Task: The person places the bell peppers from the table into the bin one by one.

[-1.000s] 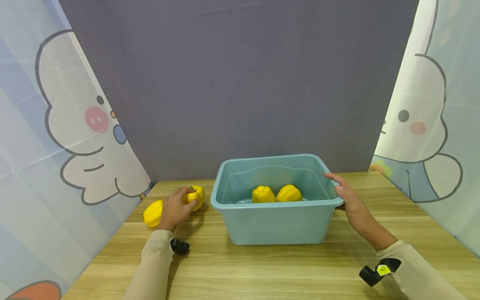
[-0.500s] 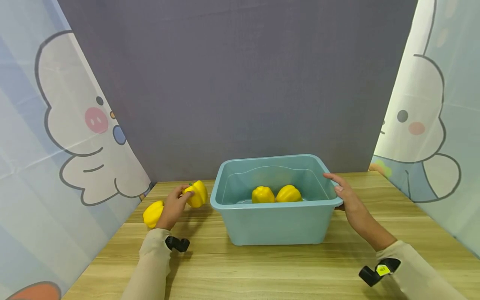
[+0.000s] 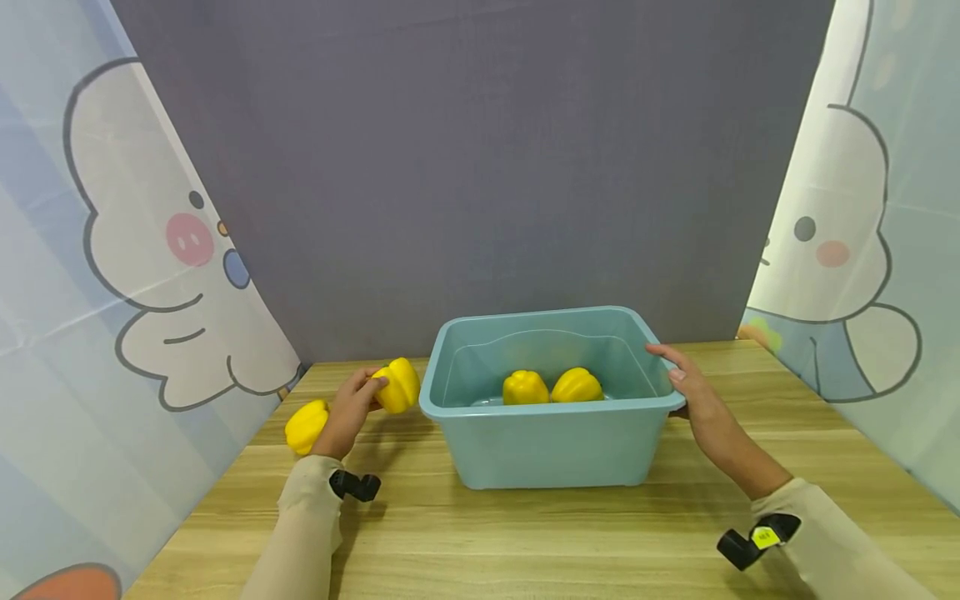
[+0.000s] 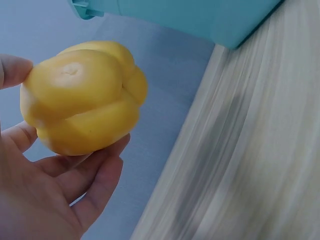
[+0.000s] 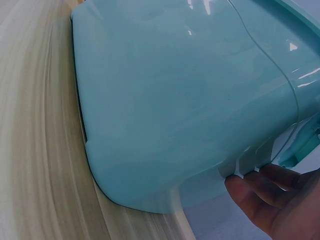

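In the head view my left hand (image 3: 351, 410) holds a yellow bell pepper (image 3: 397, 387) just left of the blue-green plastic bin (image 3: 555, 450). The left wrist view shows thumb and fingers around the pepper (image 4: 85, 100), raised off the wooden table. A second bell pepper (image 3: 306, 427) lies on the table beside my left wrist. Inside the bin are two more, a left pepper (image 3: 525, 387) and a right pepper (image 3: 577, 385), partly hidden by the front rim. My right hand (image 3: 701, 408) grips the bin's right rim; in the right wrist view its fingertips (image 5: 239, 186) touch the outer wall.
The wooden table (image 3: 495, 542) runs under everything. Behind it stands a dark grey panel (image 3: 480, 167), with cartoon-printed curtains on the left (image 3: 45, 350) and right (image 3: 922, 275). Each sleeve carries a black wrist camera, left (image 3: 356, 485) and right (image 3: 757, 542).
My left hand has lifted the bell pepper from the table and carried it slightly right, tilting it toward the bin. The right hand and the bin have stayed put.
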Action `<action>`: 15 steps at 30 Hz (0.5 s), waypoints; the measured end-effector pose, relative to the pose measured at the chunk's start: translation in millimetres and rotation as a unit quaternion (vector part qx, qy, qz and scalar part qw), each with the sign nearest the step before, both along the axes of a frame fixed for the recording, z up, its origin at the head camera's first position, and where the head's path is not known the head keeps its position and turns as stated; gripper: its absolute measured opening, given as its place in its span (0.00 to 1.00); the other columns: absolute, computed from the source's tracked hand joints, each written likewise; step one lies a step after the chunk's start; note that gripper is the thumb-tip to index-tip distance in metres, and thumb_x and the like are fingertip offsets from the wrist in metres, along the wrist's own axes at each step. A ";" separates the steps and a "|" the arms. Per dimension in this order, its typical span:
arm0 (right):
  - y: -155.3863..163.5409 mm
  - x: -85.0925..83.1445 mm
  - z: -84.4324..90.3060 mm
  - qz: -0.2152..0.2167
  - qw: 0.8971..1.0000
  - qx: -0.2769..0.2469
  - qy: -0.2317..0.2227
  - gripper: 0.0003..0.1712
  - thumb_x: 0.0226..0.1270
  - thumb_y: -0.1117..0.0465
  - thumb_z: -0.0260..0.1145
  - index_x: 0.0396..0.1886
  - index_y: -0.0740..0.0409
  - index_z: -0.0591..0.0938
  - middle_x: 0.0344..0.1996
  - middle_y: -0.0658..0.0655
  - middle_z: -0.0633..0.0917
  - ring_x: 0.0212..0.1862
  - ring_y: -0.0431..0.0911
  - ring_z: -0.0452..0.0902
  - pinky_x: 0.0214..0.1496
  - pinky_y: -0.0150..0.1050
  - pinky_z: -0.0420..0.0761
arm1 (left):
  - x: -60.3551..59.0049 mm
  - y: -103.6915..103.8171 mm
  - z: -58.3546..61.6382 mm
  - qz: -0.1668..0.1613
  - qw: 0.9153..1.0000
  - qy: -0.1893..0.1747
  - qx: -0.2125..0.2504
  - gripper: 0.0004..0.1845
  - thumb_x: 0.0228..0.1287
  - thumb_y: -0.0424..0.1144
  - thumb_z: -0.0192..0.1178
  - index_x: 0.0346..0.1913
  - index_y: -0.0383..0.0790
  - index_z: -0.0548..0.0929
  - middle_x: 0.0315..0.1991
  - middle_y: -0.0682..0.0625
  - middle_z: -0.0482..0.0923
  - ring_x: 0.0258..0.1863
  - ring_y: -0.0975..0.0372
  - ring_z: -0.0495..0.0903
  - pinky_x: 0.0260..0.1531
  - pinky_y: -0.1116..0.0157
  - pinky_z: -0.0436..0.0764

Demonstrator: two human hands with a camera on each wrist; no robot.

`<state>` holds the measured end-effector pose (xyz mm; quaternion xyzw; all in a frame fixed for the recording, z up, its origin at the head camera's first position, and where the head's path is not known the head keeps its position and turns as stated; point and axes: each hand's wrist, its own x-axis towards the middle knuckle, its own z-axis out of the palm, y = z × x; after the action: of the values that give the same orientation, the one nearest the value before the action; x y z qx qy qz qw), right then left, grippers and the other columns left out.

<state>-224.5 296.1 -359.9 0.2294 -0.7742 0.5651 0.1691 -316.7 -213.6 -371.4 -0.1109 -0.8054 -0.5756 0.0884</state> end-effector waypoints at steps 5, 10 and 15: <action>0.8 -1.2 -0.9 0.002 1.000 -0.004 0.000 0.29 0.83 0.52 0.33 0.76 0.58 0.59 0.65 0.64 0.64 0.50 0.45 0.74 0.40 0.40 0.79 | 0.5 1.0 1.1 -0.005 1.000 0.001 0.002 0.22 0.79 0.50 0.51 0.62 0.36 0.73 0.53 0.40 0.76 0.47 0.52 0.80 0.51 0.58 0.80; 1.1 -1.2 -1.8 -0.002 1.000 0.000 -0.002 0.29 0.83 0.52 0.33 0.76 0.58 0.59 0.66 0.64 0.64 0.51 0.45 0.74 0.41 0.40 0.79 | 1.9 1.7 1.1 -0.012 1.000 0.004 0.007 0.23 0.79 0.51 0.49 0.61 0.36 0.73 0.52 0.39 0.76 0.45 0.52 0.81 0.49 0.59 0.81; 1.0 -1.3 -2.1 -0.005 1.000 0.002 -0.003 0.29 0.83 0.51 0.34 0.76 0.57 0.59 0.66 0.64 0.63 0.51 0.46 0.73 0.41 0.42 0.79 | 1.9 2.8 1.7 -0.007 1.000 0.004 0.013 0.23 0.79 0.54 0.48 0.60 0.36 0.73 0.51 0.39 0.76 0.44 0.53 0.82 0.49 0.58 0.81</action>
<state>-225.8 297.1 -362.0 0.2240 -0.7771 0.5632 0.1696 -314.8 -210.8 -369.8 -0.1171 -0.7968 -0.5861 0.0888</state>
